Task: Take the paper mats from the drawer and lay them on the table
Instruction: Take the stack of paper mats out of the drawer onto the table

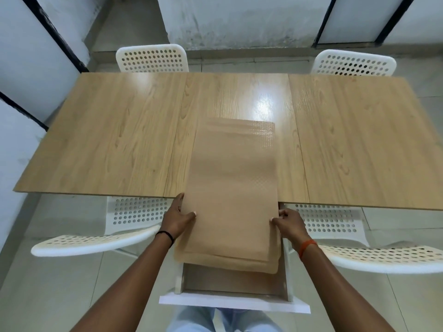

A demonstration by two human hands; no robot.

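A stack of tan paper mats lies lengthwise, its far half on the wooden table and its near half hanging out over the open white drawer. My left hand grips the stack's left edge just off the table's near edge. On the right edge, my right hand pinches the stack. The drawer is pulled out below the table; the mats hide most of its inside, and a brown bottom shows at the near end.
Two white perforated chairs stand at the table's far side. Two more chairs flank the drawer on my side. Grey tiled floor and white wall panels surround the table.
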